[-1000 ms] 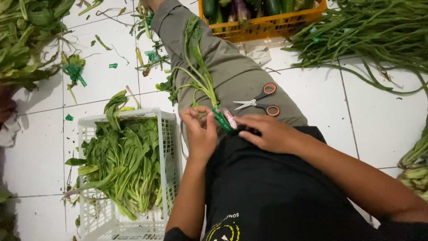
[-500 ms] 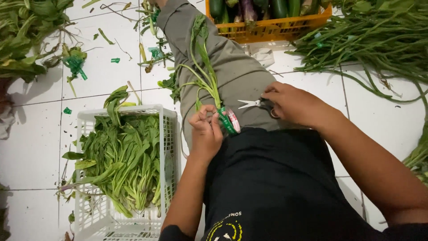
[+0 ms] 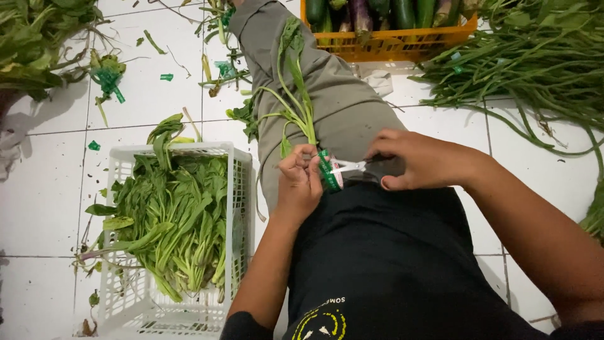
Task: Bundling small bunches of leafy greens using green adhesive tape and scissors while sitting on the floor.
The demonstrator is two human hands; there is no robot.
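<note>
White tiles; scissors (image 3: 350, 167) seemingly at bundle (image 3: 301, 116) tape (image 3: 328, 171).

Black shirt (image 3: 390, 264) with yellow print, grey-olive trousers (image 3: 314, 88), bare forearms

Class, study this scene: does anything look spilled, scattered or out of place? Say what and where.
Yes. Green tape scraps and loose leaf trimmings lie scattered over the white tiled floor beyond the white crate. Some greens poke out through the crate's side. The left hand grips a taped bunch; the right hand holds scissors.
</note>
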